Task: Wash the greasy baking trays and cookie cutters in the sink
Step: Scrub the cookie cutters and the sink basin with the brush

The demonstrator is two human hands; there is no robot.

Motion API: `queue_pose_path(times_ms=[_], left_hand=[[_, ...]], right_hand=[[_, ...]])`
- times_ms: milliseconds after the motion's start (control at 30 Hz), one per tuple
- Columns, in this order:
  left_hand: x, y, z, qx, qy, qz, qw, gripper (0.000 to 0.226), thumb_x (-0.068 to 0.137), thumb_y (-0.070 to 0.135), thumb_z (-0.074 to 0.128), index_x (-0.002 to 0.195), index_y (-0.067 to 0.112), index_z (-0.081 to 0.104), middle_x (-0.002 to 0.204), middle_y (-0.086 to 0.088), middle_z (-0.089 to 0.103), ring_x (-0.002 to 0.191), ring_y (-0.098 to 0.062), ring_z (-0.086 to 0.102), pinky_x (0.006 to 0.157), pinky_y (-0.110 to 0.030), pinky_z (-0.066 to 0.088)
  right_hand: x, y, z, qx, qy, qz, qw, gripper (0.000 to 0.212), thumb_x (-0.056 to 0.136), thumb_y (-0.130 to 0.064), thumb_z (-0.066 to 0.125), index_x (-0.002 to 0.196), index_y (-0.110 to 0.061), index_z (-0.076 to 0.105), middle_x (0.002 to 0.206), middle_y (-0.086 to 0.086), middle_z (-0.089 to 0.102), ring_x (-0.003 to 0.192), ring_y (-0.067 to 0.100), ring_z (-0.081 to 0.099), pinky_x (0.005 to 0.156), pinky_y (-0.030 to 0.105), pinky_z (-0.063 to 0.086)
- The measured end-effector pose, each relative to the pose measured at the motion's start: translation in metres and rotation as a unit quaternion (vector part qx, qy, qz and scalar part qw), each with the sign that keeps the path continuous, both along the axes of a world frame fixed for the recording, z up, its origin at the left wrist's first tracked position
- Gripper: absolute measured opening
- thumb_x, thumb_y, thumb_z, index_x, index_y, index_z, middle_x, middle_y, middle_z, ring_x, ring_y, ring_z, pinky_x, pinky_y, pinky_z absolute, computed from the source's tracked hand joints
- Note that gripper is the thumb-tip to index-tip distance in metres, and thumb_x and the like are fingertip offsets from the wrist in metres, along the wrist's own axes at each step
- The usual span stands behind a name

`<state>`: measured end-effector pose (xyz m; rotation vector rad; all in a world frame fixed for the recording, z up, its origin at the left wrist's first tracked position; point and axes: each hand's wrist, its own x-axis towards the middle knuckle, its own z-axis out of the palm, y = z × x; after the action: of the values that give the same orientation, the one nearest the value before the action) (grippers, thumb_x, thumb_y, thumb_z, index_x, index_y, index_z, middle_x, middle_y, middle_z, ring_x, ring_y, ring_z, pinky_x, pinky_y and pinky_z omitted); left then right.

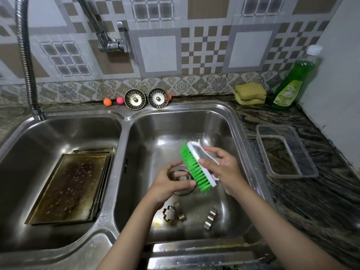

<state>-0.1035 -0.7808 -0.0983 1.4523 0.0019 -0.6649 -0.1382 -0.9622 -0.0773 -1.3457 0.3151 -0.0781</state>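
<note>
Right hand [224, 166] grips white-backed green-bristled scrub brush [194, 166] over right basin; left hand [171, 182] pinches small metal cookie cutter, mostly hidden, against bristles for scrubbing. Greasy brown baking trays [72, 186] stacked in left basin, awaiting wash.

Just one view here, worn on the head and aimed forward and down, pretty close over the double sink [124, 117]. The tiled wall [204, 51] is taken in up top, the worktop [311, 201] at right, wide-angle bend everywhere.
</note>
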Motion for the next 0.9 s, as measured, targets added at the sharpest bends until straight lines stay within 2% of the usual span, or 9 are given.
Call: queue_pose_path(times_ms=[133,233,333,400,467,567,700,767,900], left_hand=[[0.0,-0.004,0.003,-0.057,0.016,0.148,0.987,0.09,0.038,0.026,0.091,0.12,0.014,0.056,0.113,-0.022,0.062,0.101,-0.036,0.065,0.093,-0.046,0.051],[-0.012,-0.017,0.0,-0.07,-0.004,0.227,0.971,0.059,0.059,0.037,0.087,0.109,0.018,0.06,0.105,-0.022,0.065,0.087,-0.027,0.064,0.081,-0.038,0.052],[-0.027,-0.026,-0.001,-0.055,-0.036,0.188,0.98,0.033,0.087,0.033,0.057,0.12,0.026,0.058,0.109,-0.006,0.067,0.087,-0.012,0.066,0.069,-0.025,0.054],[-0.033,-0.026,-0.002,-0.071,-0.043,0.139,0.987,0.038,0.093,0.024,0.051,0.131,0.028,0.05,0.115,-0.001,0.067,0.102,-0.013,0.066,0.083,-0.031,0.055],[-0.035,-0.022,-0.001,-0.081,-0.054,0.121,0.988,0.041,0.094,0.015,0.052,0.133,0.028,0.049,0.121,-0.001,0.065,0.111,-0.015,0.063,0.09,-0.033,0.052],[-0.031,-0.015,-0.001,-0.047,-0.073,0.117,0.989,0.039,0.091,0.013,0.059,0.126,0.031,0.057,0.12,0.004,0.066,0.11,-0.012,0.062,0.087,-0.029,0.051],[-0.027,-0.014,0.004,-0.035,-0.091,0.14,0.985,0.028,0.088,0.012,0.064,0.112,0.025,0.063,0.103,0.0,0.071,0.09,-0.01,0.068,0.068,-0.022,0.051],[-0.024,-0.013,0.005,-0.049,-0.065,0.171,0.982,0.025,0.088,0.011,0.062,0.11,0.023,0.064,0.093,-0.004,0.07,0.074,-0.009,0.066,0.06,-0.021,0.049],[-0.02,-0.008,0.004,-0.098,-0.001,0.215,0.972,0.025,0.089,0.009,0.06,0.112,0.018,0.063,0.09,-0.009,0.068,0.085,-0.028,0.061,0.08,-0.04,0.047]], right_hand=[[-0.013,0.016,-0.012,0.051,0.037,-0.021,0.998,0.046,0.061,-0.02,0.079,0.105,-0.023,0.067,0.099,0.008,0.073,0.078,0.023,0.072,0.063,0.033,0.057],[-0.02,0.035,-0.021,0.094,0.068,-0.091,0.989,0.045,0.069,-0.015,0.079,0.111,-0.019,0.063,0.089,0.01,0.074,0.077,0.025,0.071,0.069,0.038,0.058],[-0.024,0.045,-0.024,0.106,0.084,-0.151,0.979,0.043,0.075,-0.014,0.078,0.115,-0.018,0.063,0.096,0.014,0.073,0.084,0.03,0.071,0.075,0.046,0.058],[-0.025,0.045,-0.024,0.111,0.087,-0.171,0.975,0.044,0.075,-0.015,0.079,0.116,-0.018,0.062,0.099,0.015,0.072,0.085,0.029,0.072,0.072,0.043,0.059],[-0.027,0.044,-0.025,0.103,0.086,-0.169,0.976,0.043,0.076,-0.016,0.079,0.116,-0.021,0.063,0.101,0.013,0.071,0.085,0.027,0.072,0.072,0.041,0.059],[-0.029,0.043,-0.026,0.072,0.074,-0.156,0.982,0.041,0.074,-0.017,0.08,0.111,-0.026,0.064,0.106,0.01,0.07,0.091,0.024,0.071,0.077,0.041,0.059],[-0.026,0.046,-0.023,0.021,0.048,-0.147,0.988,0.04,0.071,-0.016,0.082,0.106,-0.027,0.065,0.108,0.004,0.07,0.096,0.019,0.069,0.082,0.039,0.057],[-0.023,0.044,-0.019,0.023,0.04,-0.154,0.987,0.039,0.072,-0.015,0.082,0.105,-0.027,0.066,0.107,0.003,0.07,0.093,0.019,0.07,0.074,0.036,0.059],[-0.019,0.033,-0.004,0.057,-0.011,-0.119,0.991,0.041,0.072,-0.012,0.078,0.11,-0.021,0.064,0.098,0.002,0.073,0.083,0.019,0.072,0.063,0.03,0.057]])
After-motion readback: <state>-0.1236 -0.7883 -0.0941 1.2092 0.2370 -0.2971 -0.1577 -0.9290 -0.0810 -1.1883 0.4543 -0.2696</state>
